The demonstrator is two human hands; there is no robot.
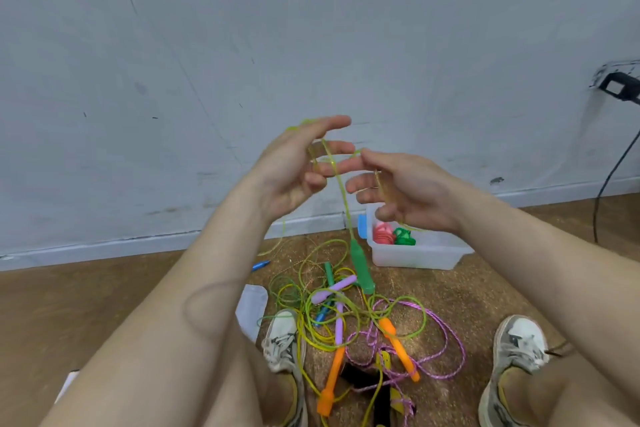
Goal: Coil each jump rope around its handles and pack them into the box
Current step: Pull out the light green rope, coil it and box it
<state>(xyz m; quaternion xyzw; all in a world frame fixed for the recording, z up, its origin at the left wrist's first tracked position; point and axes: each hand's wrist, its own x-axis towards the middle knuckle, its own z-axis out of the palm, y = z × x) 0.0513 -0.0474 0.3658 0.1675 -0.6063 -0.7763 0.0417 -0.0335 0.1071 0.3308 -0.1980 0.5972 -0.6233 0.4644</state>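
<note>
A translucent yellow-green jump rope (341,189) runs between both raised hands. My left hand (294,166) has its fingers stretched out, and loops of the rope lie over them. To its right, my right hand (408,191) has loosely curled fingers with the rope passing through them. One green handle (362,267) of this rope dangles below the hands, just above the floor. The clear plastic box (415,258) stands on the floor by the wall, with a pink coil (382,234) and a green coil (403,237) inside.
A tangle of ropes lies on the floor between my shoes (280,340): purple handles (334,288), orange handles (398,347), a pink braided rope (446,322), a second green handle (328,272). A blue handle (260,265) lies nearer the wall. A black cable (609,177) hangs at right.
</note>
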